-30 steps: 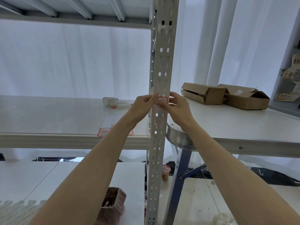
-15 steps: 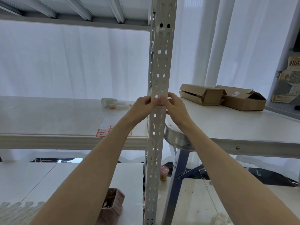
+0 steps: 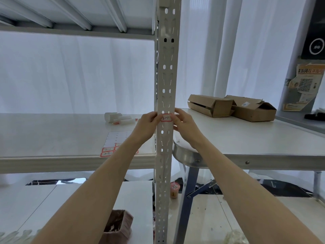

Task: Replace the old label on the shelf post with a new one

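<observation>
Head view: tall perforated pale-grey metal shelf post (image 3: 166, 85) at centre. Left hand (image 3: 147, 125) and right hand (image 3: 186, 124) are held against it, each grip pinched on one end of the red-bordered white paper label (image 3: 166, 118). Label face, covered half a second ago, is now bared; new label judged seated, smoothing nearly done.

Two arms in view, both uncovered. Left forearm (image 3: 98, 187) bare from near-left frame edge up to wrist. Right forearm (image 3: 237, 182) bare from near-right edge up to wrist. Left hand (image 3: 147, 123) bare, right hand (image 3: 186, 124) bare. Wrists slim, fingers slender. Nail detail too small to tell.
</observation>
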